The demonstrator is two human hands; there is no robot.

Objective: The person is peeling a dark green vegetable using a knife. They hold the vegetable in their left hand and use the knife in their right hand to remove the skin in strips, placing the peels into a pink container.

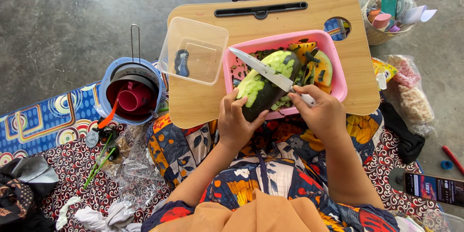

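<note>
My left hand (235, 121) grips the near end of a dark green fruit (267, 85) whose skin is partly peeled to pale green flesh. It rests tilted on the near rim of a pink tub (338, 74). My right hand (320, 110) holds a knife (263, 70) by its handle, with the blade lying across the fruit and pointing up-left. Inside the tub lie green peelings and orange-fleshed pieces (320, 67). The tub sits on a small wooden lap table (270, 24).
A clear plastic box (193, 50) stands on the table's left part. A blue bucket (131, 91) with a pink cup sits to the left on a patterned mat. A basket (386, 14), snack bags (411, 91) and a phone (435, 188) lie to the right.
</note>
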